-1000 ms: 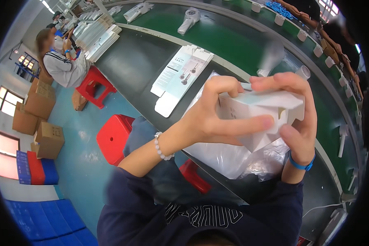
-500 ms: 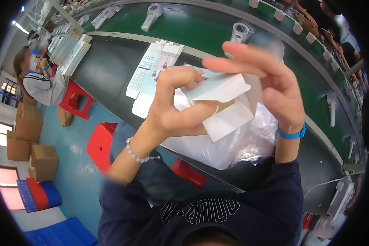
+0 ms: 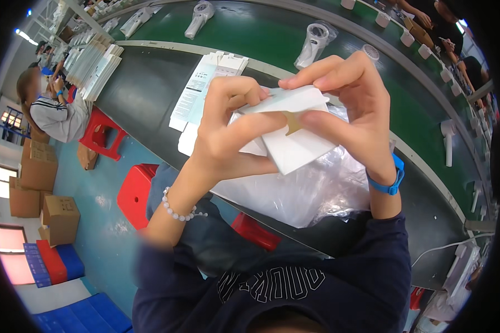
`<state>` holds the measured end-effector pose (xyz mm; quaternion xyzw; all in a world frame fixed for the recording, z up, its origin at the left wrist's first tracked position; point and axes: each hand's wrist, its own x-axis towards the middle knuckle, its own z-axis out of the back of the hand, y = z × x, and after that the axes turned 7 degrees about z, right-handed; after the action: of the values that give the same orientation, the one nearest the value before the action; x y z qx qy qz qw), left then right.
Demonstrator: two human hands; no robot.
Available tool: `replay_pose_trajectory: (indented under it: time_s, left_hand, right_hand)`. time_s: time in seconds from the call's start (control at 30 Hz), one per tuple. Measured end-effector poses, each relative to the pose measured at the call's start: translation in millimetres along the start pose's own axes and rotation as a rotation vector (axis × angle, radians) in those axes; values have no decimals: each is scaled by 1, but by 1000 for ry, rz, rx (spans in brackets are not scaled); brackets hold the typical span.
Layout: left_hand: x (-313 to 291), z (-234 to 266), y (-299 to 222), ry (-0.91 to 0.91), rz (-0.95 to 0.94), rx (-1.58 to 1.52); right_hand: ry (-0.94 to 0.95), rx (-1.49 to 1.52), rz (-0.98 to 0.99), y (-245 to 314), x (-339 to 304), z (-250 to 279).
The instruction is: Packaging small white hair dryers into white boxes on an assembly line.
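Note:
A small white cardboard box (image 3: 301, 151) is held up between both hands, above the table. My left hand (image 3: 219, 133) grips its left side, thumb along the end and fingers curled at the top. With my right hand (image 3: 356, 102) I pinch the box's end flap, thumb below and fingertips on top. A gap under the flap shows a yellowish-brown inside; the rest of the interior is hidden. Beneath the box lies a pile of clear plastic bags (image 3: 278, 201). Flattened printed cartons (image 3: 197, 91) are stacked on the table, just beyond my left hand.
A green conveyor (image 3: 255, 28) runs past the dark table (image 3: 136, 83), carrying white handheld devices (image 3: 315, 43) in clear bags. More flat cartons (image 3: 97, 69) stand piled at the far left, near a seated person (image 3: 55, 111). Red stools (image 3: 136, 194) and brown boxes (image 3: 60, 219) are on the floor.
My right hand has come down from its raised, spread position and now pinches the flap. The flap has folded further over the end, and the box has shifted slightly up and left.

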<state>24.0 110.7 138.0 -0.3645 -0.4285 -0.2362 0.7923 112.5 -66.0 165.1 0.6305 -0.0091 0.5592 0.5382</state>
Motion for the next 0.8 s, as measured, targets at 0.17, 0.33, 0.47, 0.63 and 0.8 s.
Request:
replay_pose_trajectory:
  time_s: [0.17,0.33,0.47,0.63,0.8]
  left_hand:
    - [5,7,-2,129,81,-12]
    - [-7,-2,6,149,53,-82]
    - [-7,-6,10,51,20,-324]
    - [-8,-5,11,34,-25,-195]
    - [-10,-7,16,18,-26,-179]
  right_hand:
    - [-21,217,-111,2,2,11]
    - [106,239,-305,10,-2,24]
    - [-48,287,-425,23,-1,13]
    - [32,150,-265,23,-3,8]
    - [-69,37,-274,25,-8,-4]
